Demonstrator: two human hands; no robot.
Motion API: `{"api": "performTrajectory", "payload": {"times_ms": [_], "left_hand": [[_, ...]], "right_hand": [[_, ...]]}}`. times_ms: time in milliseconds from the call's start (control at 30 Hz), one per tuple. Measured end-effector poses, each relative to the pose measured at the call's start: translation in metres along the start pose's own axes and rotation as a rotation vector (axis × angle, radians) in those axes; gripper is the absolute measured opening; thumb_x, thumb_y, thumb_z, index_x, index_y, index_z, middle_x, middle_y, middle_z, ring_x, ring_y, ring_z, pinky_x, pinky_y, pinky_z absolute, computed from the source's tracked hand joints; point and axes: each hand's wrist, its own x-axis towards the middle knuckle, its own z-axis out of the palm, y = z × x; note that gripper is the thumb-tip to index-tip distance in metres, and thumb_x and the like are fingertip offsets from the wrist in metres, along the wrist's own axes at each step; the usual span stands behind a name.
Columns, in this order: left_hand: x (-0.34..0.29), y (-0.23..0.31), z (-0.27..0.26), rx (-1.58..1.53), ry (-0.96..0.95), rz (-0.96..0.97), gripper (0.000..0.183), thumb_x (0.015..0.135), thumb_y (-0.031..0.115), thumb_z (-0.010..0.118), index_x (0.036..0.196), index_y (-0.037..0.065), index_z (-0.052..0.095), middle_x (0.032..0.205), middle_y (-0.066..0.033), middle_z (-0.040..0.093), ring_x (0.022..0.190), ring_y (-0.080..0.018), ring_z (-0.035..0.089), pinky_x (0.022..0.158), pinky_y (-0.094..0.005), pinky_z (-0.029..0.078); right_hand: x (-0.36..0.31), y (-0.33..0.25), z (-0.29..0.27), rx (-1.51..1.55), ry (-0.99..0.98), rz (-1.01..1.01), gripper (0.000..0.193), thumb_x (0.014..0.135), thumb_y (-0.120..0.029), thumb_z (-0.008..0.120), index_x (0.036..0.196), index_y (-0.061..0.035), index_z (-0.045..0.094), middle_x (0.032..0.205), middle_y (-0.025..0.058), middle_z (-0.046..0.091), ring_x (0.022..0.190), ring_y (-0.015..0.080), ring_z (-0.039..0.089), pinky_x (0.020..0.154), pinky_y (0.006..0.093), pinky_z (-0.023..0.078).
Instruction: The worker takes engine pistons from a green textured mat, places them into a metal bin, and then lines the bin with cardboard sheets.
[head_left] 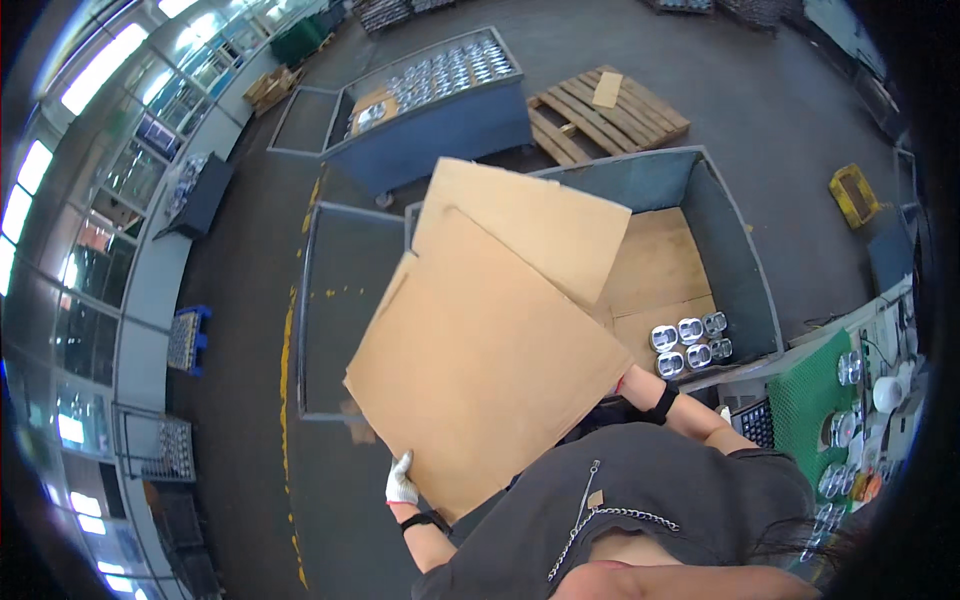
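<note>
A large brown cardboard sheet (490, 370) is held up in front of me, tilted. A second cardboard piece (540, 225) shows behind its far edge, turned at an angle. My left hand (402, 482), in a white glove, grips the near left corner with the thumb on top. At the right corner my right hand (625, 380) is closed on the edge, mostly hidden behind the board. Beyond lies a blue-grey metal bin (735, 250) lined with cardboard. Several shiny metal pistons (664, 338) stand in rows in its near right corner.
Farther off stands another blue bin (430, 140) filled with rows of pistons, beside a wooden pallet (625, 110). An open bin gate (305, 310) juts out at the left. On my right is a bench with a green mat (805, 400) and more metal parts. A yellow crate (852, 196) sits on the floor.
</note>
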Motion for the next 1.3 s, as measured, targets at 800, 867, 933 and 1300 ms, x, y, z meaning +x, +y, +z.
{"api": "performTrajectory", "payload": {"times_ms": [800, 867, 933, 1300], "left_hand": [[0.121, 0.075, 0.119, 0.214, -0.529, -0.255, 0.054, 0.088, 0.009, 0.067, 0.136, 0.006, 0.044, 0.124, -0.0127, 0.06, 0.109, -0.0305, 0.062, 0.089, -0.0479, 0.056], [0.12, 0.072, 0.131, 0.199, -0.583, -0.337, 0.056, 0.088, 0.01, 0.067, 0.137, 0.006, 0.042, 0.125, -0.0142, 0.059, 0.111, -0.0327, 0.062, 0.089, -0.0508, 0.056], [0.115, 0.066, 0.15, 0.175, -0.599, -0.431, 0.057, 0.087, 0.011, 0.068, 0.138, 0.007, 0.042, 0.127, -0.0148, 0.058, 0.112, -0.0346, 0.061, 0.09, -0.0534, 0.055], [0.167, 0.024, 0.343, 0.17, -0.769, -0.344, 0.059, 0.087, 0.009, 0.068, 0.139, 0.009, 0.041, 0.128, -0.0141, 0.057, 0.108, -0.0331, 0.063, 0.085, -0.0485, 0.058]], "right_hand": [[-0.083, 0.013, -0.021, 0.179, 0.052, -0.455, 0.041, 0.103, -0.031, 0.042, 0.139, -0.0116, 0.048, 0.138, 0.0067, 0.055, 0.122, 0.0225, 0.055, 0.103, 0.0395, 0.045], [-0.097, 0.008, -0.009, 0.14, 0.172, -0.515, 0.041, 0.103, -0.031, 0.043, 0.137, -0.011, 0.05, 0.136, 0.0071, 0.056, 0.12, 0.0224, 0.056, 0.102, 0.0392, 0.045], [-0.106, 0.0, 0.004, 0.102, 0.287, -0.575, 0.04, 0.102, -0.032, 0.045, 0.136, -0.0104, 0.052, 0.134, 0.0074, 0.058, 0.119, 0.0224, 0.058, 0.101, 0.0389, 0.046], [-0.14, -0.155, -0.039, 0.031, 0.313, -0.683, 0.042, 0.101, -0.034, 0.047, 0.136, -0.0106, 0.051, 0.131, 0.0059, 0.06, 0.116, 0.0195, 0.06, 0.097, 0.0373, 0.05]]}}
